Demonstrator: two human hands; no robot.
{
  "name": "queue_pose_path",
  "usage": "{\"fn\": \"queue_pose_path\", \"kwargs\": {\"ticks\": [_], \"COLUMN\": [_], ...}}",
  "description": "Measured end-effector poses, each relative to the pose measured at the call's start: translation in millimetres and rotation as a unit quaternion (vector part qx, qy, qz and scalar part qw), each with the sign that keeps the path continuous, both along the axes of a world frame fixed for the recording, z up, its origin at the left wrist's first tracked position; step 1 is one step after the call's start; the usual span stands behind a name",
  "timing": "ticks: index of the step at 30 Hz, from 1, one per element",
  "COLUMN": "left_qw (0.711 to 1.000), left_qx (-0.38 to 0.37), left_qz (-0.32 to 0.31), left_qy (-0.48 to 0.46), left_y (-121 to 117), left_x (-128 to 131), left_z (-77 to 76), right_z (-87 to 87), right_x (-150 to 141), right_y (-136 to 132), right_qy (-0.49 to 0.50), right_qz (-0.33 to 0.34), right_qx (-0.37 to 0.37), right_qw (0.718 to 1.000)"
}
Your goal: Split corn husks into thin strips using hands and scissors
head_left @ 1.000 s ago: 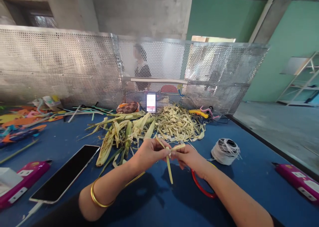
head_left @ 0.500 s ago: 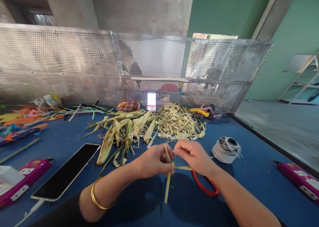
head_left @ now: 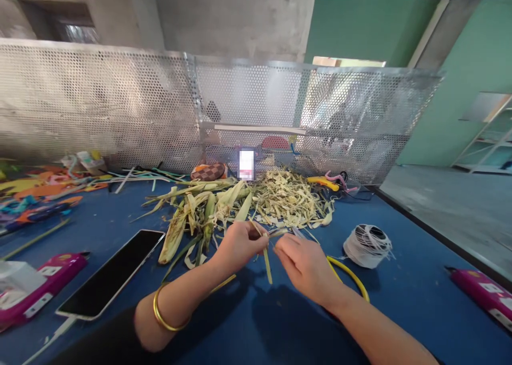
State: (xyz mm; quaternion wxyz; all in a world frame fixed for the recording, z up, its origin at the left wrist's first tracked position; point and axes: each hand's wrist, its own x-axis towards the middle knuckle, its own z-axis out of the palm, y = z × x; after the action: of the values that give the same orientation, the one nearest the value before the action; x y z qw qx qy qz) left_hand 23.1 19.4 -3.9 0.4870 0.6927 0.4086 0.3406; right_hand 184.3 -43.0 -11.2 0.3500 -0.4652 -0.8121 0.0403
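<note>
My left hand (head_left: pixel 242 245) is closed in a pinch on a narrow strip of corn husk (head_left: pixel 268 266), whose end hangs below the fingertips. Another pale strip end sticks out under the left wrist. Just to the right, my right hand (head_left: pixel 306 266) is closed with its fingertips close to the strip. A big yellow loop handle (head_left: pixel 354 277) comes out beneath it, and a greyish tip shows above its knuckles; these look like scissors, mostly hidden by the palm. Beyond both hands lie whole corn husks (head_left: pixel 172 239) and a heap of shredded husk (head_left: pixel 288 197).
A spool of white string (head_left: pixel 367 246) stands right of my right hand. On the left lie a phone (head_left: pixel 114 274) on a cable and a magenta power strip (head_left: pixel 48 285); another magenta strip (head_left: pixel 480 295) is at far right. A perforated metal screen (head_left: pixel 248 98) closes the back.
My hands have drawn slightly apart, and the husk strip has shifted upward. My right hand has turned, so a yellow loop shows where a red one did. The view has shifted slightly.
</note>
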Motion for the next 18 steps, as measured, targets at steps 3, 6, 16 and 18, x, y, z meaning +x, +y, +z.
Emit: {"fn": "queue_pose_path", "kwargs": {"ticks": [3,6,16,18], "left_qw": [0.997,0.984,0.978,0.983], "left_qx": [-0.002,-0.085,-0.101,-0.087], "left_qz": [-0.050,-0.153,-0.136,-0.102], "left_qy": [0.056,0.025,-0.121,-0.125], "left_y": [-5.7,-12.4,-14.2,-11.5], "left_x": [0.2,0.8,3.1,3.5], "left_z": [-1.5,3.5,16.7,14.9], "right_z": [5.6,10.0,-8.4,-12.3], "right_x": [4.1,15.0,14.5,9.3], "right_y": [-1.4,6.2,24.1,22.8], "right_qy": [-0.072,0.011,0.423,0.445], "right_qz": [0.024,0.032,0.059,0.066], "right_qx": [0.048,-0.041,-0.432,-0.454], "right_qw": [0.996,0.999,0.794,0.769]}}
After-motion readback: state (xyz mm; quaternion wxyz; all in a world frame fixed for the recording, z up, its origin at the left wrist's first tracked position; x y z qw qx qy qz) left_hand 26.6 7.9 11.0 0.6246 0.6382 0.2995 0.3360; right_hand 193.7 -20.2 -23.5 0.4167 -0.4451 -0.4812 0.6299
